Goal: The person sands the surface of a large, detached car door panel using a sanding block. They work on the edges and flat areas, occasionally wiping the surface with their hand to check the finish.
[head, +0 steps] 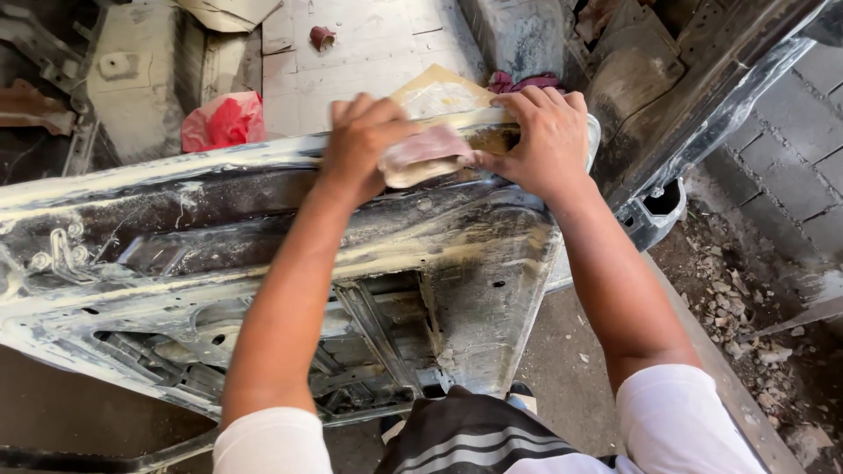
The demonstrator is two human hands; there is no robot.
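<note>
Both hands, left and right, were closed on a folded sanding sheet pressed against the door's top edge, its long axis running along that edge between them.

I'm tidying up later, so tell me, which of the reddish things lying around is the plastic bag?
The bright red crumpled bag left of the hands; the small scrap and the maroon rag are darker and duller.

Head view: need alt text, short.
Both hands, left hand and right hand, press a pinkish worn sanding sheet on the top edge of a bare, filler-streaked car door panel. A red bag lies on the floor behind.
</note>
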